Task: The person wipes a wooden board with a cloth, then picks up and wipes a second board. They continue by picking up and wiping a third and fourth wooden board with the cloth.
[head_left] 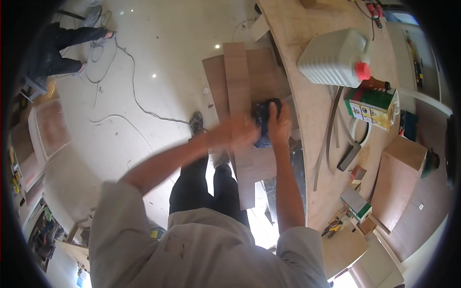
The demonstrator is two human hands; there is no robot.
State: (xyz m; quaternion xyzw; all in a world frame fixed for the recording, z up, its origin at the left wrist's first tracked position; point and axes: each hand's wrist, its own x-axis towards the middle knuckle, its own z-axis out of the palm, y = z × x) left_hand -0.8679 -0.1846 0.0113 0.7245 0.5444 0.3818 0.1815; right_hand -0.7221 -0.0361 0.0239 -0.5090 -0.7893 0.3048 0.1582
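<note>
A dark, crumpled bundle (262, 117), perhaps a bag or cloth, is in front of me above the brown boards. My right hand (282, 126) is closed around its right side, thumb up. Coming in from the left, my left hand (244, 132) is smeared by motion beside the bundle. Its fingers cannot be made out, nor whether they touch it. Below both hands lie brown wood-grain boards (236, 72), one long strip on top of wider panels.
A wooden workbench (300, 168) on the right bears a white jerrycan (329, 57) with a red cap, a green-and-white tin (372, 108) and thin curved strips (331, 134). Cables (137, 98) trail over the pale floor. Another person's legs (72, 45) show at upper left.
</note>
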